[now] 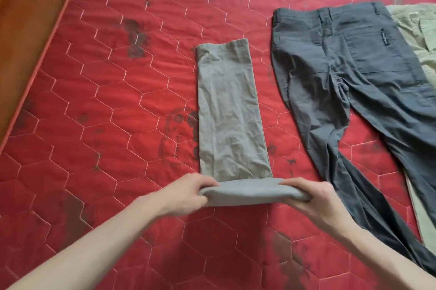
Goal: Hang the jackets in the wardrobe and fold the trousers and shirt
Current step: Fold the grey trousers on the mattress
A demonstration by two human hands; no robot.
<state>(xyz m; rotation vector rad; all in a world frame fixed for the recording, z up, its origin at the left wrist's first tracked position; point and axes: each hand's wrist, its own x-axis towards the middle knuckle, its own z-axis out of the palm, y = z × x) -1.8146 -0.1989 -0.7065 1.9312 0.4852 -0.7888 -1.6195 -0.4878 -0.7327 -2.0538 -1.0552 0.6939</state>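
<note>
Light grey trousers (228, 110) lie folded into a long narrow strip down the middle of the red quilted mattress (99, 91). Their near end is rolled or folded over into a thick band. My left hand (188, 191) grips the left end of that band and my right hand (316, 197) grips the right end. Dark blue-grey trousers (342, 82) lie spread flat to the right, waistband far, legs running toward the near right. A pale green garment (422, 37) lies partly under them at the right edge.
The mattress has dark printed patches and a piped edge along the left. Beyond that edge is an orange-brown wooden surface (26, 18). Bare mattress lies to the left of the grey trousers.
</note>
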